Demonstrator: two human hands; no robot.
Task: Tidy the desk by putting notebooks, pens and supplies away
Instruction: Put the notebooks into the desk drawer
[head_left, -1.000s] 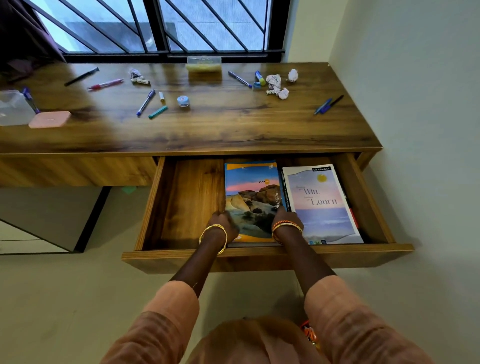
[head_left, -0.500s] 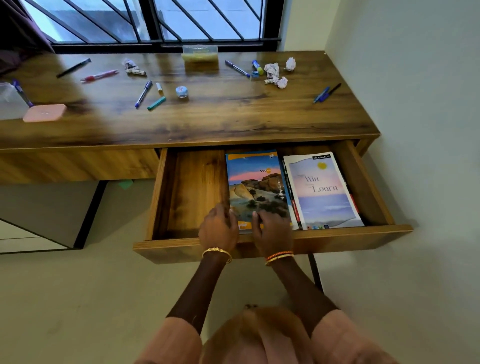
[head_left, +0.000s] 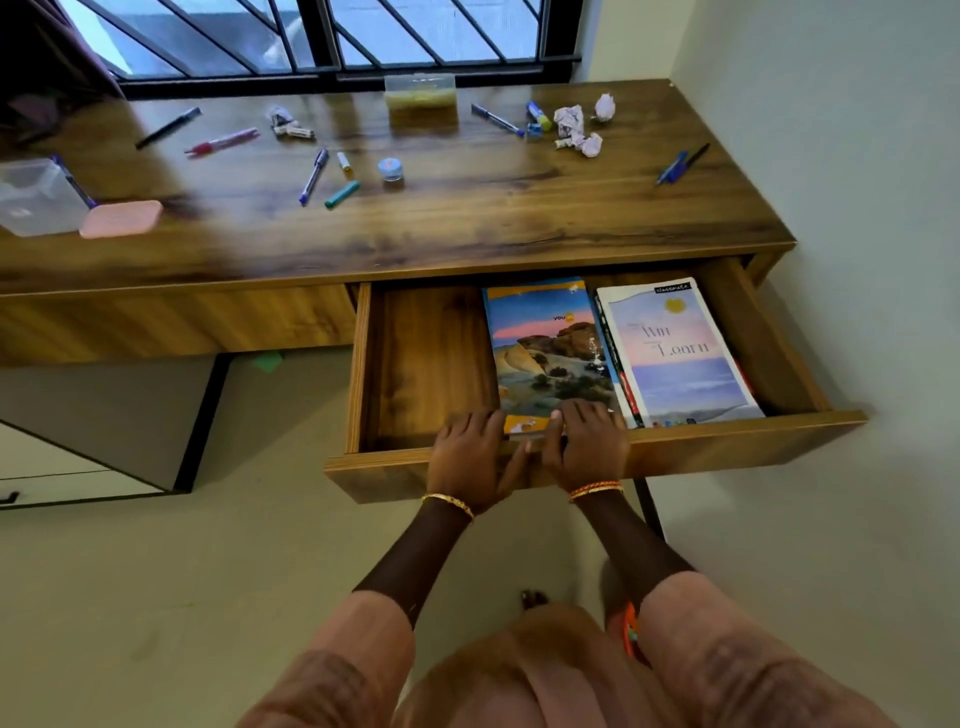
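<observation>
- Drawer (head_left: 727, 441) open, sticking out from under the desk (head_left: 467, 218) at roughly 3 o'clock of frame centre.
- Landscape-cover notebook (head_left: 550, 353) lies flat in the drawer middle; pale "Learn" notebook (head_left: 680, 353) just beside it at its 3 o'clock, more book spines wedged between the two.
- Left hand (head_left: 470, 457) on the drawer's front lip, fingers reaching over to the landscape notebook's near-left corner, thumb pointing toward the right hand.
- Right hand (head_left: 587, 447) on the same lip, fingers lying on the notebook's near edge.
- Both hands flat-ish, fingers extended, nothing curled round; actual contact with the cover looks likely but motion blur makes it hard to confirm.
- Desk top: pens (head_left: 314, 175) scattered around 11–12 o'clock, crumpled paper (head_left: 576, 130) at 1 o'clock, two more pens at far right (head_left: 680, 163).
- Clear box (head_left: 36, 197) and pink case (head_left: 122, 218) at 10 o'clock, touching.
</observation>
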